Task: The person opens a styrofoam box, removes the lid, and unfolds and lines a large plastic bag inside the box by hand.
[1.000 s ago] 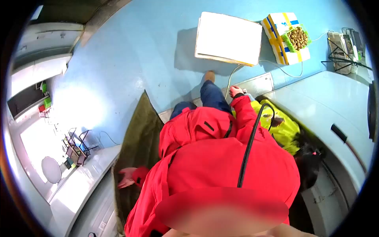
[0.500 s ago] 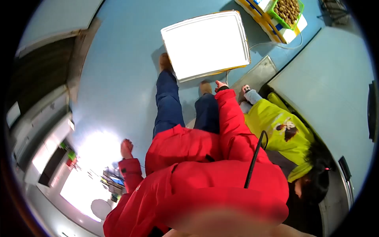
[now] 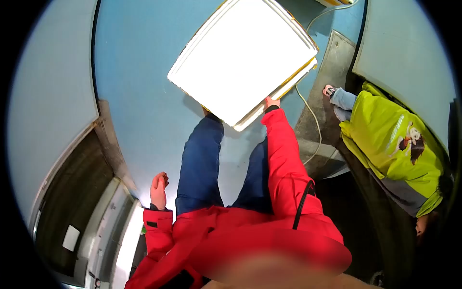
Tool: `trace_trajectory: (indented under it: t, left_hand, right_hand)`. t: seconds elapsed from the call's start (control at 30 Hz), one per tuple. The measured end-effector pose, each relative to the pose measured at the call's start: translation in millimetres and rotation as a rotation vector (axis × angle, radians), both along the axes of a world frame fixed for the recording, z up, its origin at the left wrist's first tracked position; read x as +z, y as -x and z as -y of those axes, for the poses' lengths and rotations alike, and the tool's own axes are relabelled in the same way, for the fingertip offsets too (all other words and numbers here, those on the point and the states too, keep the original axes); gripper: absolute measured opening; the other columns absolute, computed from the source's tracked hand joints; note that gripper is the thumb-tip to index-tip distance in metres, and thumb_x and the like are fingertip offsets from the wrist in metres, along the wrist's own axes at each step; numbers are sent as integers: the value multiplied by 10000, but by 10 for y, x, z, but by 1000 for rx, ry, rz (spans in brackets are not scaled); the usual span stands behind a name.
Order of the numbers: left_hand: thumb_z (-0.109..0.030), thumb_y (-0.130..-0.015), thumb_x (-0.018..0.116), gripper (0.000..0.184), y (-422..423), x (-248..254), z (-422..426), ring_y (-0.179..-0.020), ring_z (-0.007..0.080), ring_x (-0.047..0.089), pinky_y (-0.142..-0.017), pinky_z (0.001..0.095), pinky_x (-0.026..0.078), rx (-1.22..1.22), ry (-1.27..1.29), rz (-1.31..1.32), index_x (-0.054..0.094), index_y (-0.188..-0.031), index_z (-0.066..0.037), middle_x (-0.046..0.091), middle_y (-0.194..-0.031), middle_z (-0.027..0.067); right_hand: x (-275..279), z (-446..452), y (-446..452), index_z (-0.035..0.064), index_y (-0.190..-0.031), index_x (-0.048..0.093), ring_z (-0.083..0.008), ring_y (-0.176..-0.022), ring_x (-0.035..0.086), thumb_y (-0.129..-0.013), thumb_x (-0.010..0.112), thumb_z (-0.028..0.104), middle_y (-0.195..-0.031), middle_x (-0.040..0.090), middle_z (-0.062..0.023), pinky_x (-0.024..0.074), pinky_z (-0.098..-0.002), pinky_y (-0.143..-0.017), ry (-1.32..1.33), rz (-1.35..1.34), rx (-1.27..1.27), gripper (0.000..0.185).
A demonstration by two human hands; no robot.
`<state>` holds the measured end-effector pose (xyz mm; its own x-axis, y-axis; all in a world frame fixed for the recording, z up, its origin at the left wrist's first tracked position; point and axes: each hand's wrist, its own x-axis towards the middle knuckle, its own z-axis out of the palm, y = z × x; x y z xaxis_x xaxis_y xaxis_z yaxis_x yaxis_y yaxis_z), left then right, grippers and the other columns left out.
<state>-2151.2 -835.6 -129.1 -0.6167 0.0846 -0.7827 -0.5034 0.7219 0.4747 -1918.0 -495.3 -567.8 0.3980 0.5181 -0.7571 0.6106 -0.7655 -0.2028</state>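
Note:
A large white foam box (image 3: 245, 58) with a bright top and yellow tape along its side stands in front of my legs. My right hand (image 3: 272, 103) is at its near right edge, fingers against the rim and partly hidden there. Low on the left, beside my thigh, my left hand (image 3: 158, 190) hangs away from the box. Its fingers are loosely curled with nothing in them.
A person in a yellow-green jacket (image 3: 394, 139) is at the right, beside a pale panel (image 3: 409, 58). A white cable (image 3: 315, 113) runs past the box along the floor. Dark matting (image 3: 77, 192) lies at left; part of another taped box (image 3: 332, 2) shows at the top.
The view has turned, and the box looks larger and closer. My right hand has come up to the box's edge. The green basket at the top right has left the view.

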Motion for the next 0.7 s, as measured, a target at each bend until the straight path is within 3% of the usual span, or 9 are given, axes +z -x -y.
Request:
trace_trajectory:
  t: [0.13, 0.17, 0.27, 0.37, 0.47, 0.53, 0.63, 0.67, 0.7]
  left_hand:
    - [-221, -857, 464, 313, 306, -187, -158, -897, 159, 514, -792, 279, 409, -61, -17, 3, 486, -1078, 0, 539, -996, 76]
    - [-217, -850, 474, 329, 334, -193, -263, -916, 155, 504, -795, 278, 407, -85, -45, 12, 471, -1094, 4, 531, -1015, 79]
    - [-245, -842, 491, 403, 520, -114, -768, -1013, 176, 449, -832, 280, 377, -360, 1, -94, 411, -1158, -7, 449, -1142, 93]
    - [-341, -806, 526, 565, 724, -206, -1411, -1089, 200, 369, -899, 336, 312, -353, -93, -401, 311, -1237, -47, 367, -1224, 99]
    - [-472, -736, 562, 758, 581, -115, -1950, -1155, 224, 274, -933, 393, 242, -247, -173, -79, 207, -1289, -93, 265, -1295, 103]
    - [-521, -703, 566, 814, 624, -131, -1999, -1177, 232, 239, -928, 409, 233, -264, -222, 29, 188, -1297, -112, 244, -1308, 101]
    - [-359, -767, 574, 644, 462, 78, -2263, -1112, 188, 354, -889, 388, 294, -265, -313, -6, 250, -1254, -89, 341, -1244, 53]
    - [-317, -760, 595, 628, 449, 138, -2328, -1087, 184, 383, -874, 375, 319, -312, -372, 8, 266, -1243, -86, 378, -1210, 56]
    - [-275, -754, 616, 614, 451, 191, -2375, -1061, 181, 412, -859, 363, 344, -356, -425, 19, 283, -1233, -83, 414, -1176, 58]
  right_hand:
    - [532, -256, 534, -6, -824, 593, -256, -798, 585, -565, 653, 293, -893, 603, -162, 454, -338, -713, 147, 50, 96, 400]
    - [752, -310, 675, -1, -824, 603, -282, -823, 589, -545, 648, 279, -890, 603, -183, 460, -348, -717, 108, 202, 102, 398]
    - [1608, -270, 666, -1, -805, 611, -302, -818, 589, -535, 641, 255, -864, 604, -192, 463, -356, -720, 66, 49, -63, 373]
    - [1932, -9, 515, -17, -742, 611, -294, -730, 600, -525, 639, 235, -762, 609, -190, 473, -356, -678, -22, -10, -192, 334]
    - [2694, 123, 214, -40, -690, 589, -296, -621, 599, -583, 605, 226, -624, 589, -184, 471, -363, -602, -72, -87, -355, 287]
    - [2642, 578, 322, -47, -649, 566, -321, -631, 585, -605, 575, 213, -607, 567, -206, 452, -395, -584, -74, -26, -325, 264]
    - [2601, 1047, 416, -62, -701, 571, -399, -722, 558, -624, 561, 194, -737, 577, -256, 446, -399, -645, -194, -51, -484, 267]
    - [3189, 970, 319, -63, -935, 526, -383, -942, 503, -588, 601, 187, -974, 526, -289, 401, -387, -824, -121, -179, -620, 434]
    - [3477, 955, 257, -61, -964, 526, -370, -980, 489, -581, 622, 206, -1005, 526, -271, 388, -360, -847, -49, -224, -705, 476]
